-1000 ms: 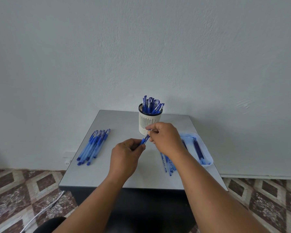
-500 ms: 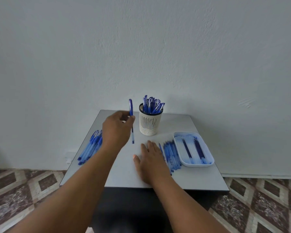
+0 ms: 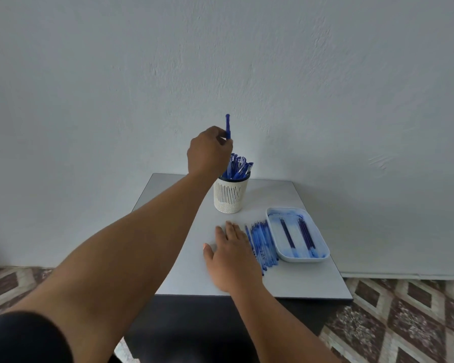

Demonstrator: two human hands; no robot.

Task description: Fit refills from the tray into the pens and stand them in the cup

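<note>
Left grip: the left hand [image 3: 209, 150] is raised above the cup, fingers curled round a blue pen [image 3: 228, 126] held upright, its top end sticking up past the knuckles.
Right grip: the right hand [image 3: 232, 254] lies flat on the desk [image 3: 312, 281], fingers straight and spread, holding nothing.
Cup: the white slotted cup [image 3: 230, 194] stands near the back of the desk, just below the left hand, packed with blue pens [image 3: 238, 167] leaning to the right.
Loose pens: a row of blue pen bodies [image 3: 264, 242] lies on the desk just beside the right hand's fingers, between that hand and the tray.
Tray: the white tray [image 3: 323, 241] sits at the right side of the desk with a few dark refills [image 3: 287, 235] lying lengthwise in it.
Surroundings: a pale wall [image 3: 325, 87] behind, patterned floor tiles [image 3: 409, 323] below.
</note>
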